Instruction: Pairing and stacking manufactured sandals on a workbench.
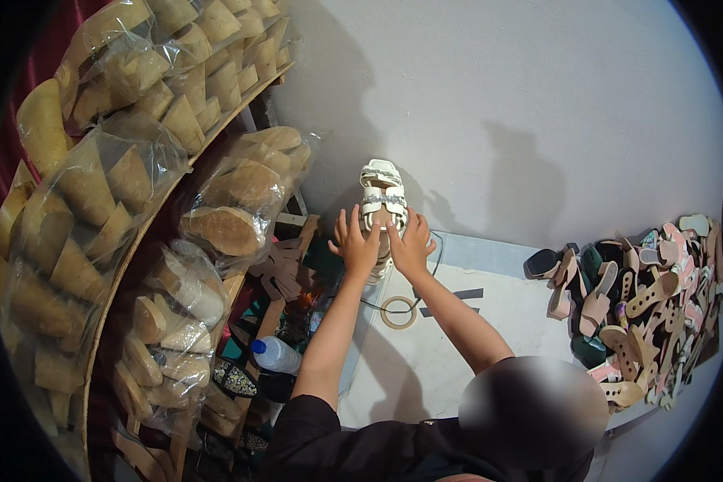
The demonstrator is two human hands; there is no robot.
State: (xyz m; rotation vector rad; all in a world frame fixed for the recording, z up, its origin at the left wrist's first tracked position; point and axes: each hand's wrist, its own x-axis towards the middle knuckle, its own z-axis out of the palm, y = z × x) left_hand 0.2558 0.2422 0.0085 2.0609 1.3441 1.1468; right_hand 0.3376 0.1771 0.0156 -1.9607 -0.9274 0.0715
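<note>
A white strappy sandal, with silvery trim across its straps, is close to the wall at the far end of the table, its toe pointing away from me. My left hand is at its left side, thumb on the sandal and the other fingers spread. On the opposite side, my right hand has its thumb by the sandal's inner sole and its fingers apart. Beneath the hands shows a pale piece, perhaps another sandal, partly covered. What supports the sandal is hidden.
A tape ring, black cord and dark strips lie on the white table. Many shoes and sandals are heaped at right. Shelves at left carry bagged wooden lasts. A blue-capped bottle stands beside the table.
</note>
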